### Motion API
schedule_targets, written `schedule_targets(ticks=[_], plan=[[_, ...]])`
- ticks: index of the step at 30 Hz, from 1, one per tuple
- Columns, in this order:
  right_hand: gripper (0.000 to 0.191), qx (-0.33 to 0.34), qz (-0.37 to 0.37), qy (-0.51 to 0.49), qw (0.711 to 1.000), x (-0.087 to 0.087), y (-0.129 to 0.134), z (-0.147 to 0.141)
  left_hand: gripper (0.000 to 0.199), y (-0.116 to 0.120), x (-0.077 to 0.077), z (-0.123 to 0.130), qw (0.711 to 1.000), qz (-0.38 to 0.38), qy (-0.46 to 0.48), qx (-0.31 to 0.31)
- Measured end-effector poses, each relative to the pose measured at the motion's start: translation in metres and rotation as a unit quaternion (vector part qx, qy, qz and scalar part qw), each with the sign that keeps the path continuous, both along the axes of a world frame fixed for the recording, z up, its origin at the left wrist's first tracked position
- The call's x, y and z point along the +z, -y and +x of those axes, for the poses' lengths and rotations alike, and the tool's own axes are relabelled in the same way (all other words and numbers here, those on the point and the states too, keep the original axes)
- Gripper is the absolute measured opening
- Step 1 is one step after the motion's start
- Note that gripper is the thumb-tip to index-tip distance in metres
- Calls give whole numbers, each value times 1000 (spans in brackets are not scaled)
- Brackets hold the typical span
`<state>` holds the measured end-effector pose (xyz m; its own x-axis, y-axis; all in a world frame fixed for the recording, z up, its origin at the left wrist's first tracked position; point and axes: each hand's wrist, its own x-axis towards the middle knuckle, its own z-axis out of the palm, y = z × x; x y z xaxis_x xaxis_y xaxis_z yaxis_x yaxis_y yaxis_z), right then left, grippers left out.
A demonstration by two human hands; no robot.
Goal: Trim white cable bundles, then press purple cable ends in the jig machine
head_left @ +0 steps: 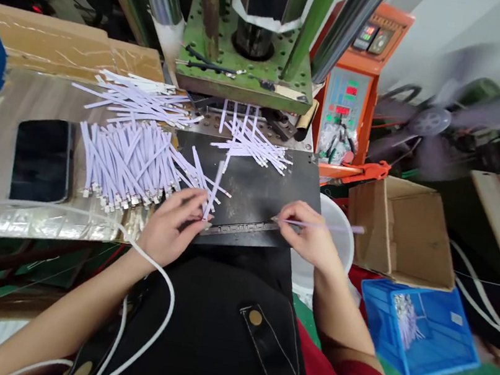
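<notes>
My left hand [176,226] pinches the lower end of a pale purple flat cable [215,187], which stands nearly upright at the left end of a slotted metal strip [241,228]. At the strip's right end, my right hand [307,230] grips another purple flat cable [347,229], its tail pointing right. The strip lies along the front edge of a black plate [249,193]. Beside my left hand is a large pile of purple cables with metal-tipped ends [129,163]. A smaller bunch of cables [252,141] lies at the back of the plate.
A green press [247,80] rises behind the plate. On the left lies a black phone [42,159]; a white cord [169,288] crosses my left forearm. At right are an orange control box [348,96], white bucket [349,233], cardboard box [421,238], blue crate [447,342] and spinning fan [431,122].
</notes>
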<state>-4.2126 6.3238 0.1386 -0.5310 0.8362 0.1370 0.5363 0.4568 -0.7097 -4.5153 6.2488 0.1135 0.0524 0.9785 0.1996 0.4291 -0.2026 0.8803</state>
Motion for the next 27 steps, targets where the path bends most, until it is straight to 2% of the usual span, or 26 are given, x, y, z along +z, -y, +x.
schedule_targets(ticks=[2,4,6,8,11,13,15,18,23,25,27], plan=[[10,33,6,-101,994,-14,11,-3,56,-6,-8,11,984,-95,135,63],[10,67,17,-126,990,-26,16,-9,67,-12,-10,19,955,-160,233,90],[11,94,42,-108,989,-33,16,-14,56,-17,-9,25,941,-190,267,82],[13,119,68,-64,988,-34,14,-18,38,-18,-5,29,952,-184,238,55],[19,145,103,39,983,-26,15,-24,24,-14,-4,34,990,-94,106,9],[25,154,122,105,975,-20,18,-29,17,-11,-6,39,999,-1,7,-32],[30,165,137,130,968,-18,21,-30,15,-9,-10,43,993,93,-57,-51],[25,172,142,100,970,-25,19,-23,17,-7,-17,47,976,185,-98,-65],[20,85,153,99,980,-41,9,-9,16,-7,-16,33,942,255,-183,-119],[20,123,125,115,978,-36,-1,-12,13,-7,-12,26,927,273,-225,-122],[17,216,64,126,966,-23,-17,-23,14,-7,-8,21,918,278,-250,-131]])
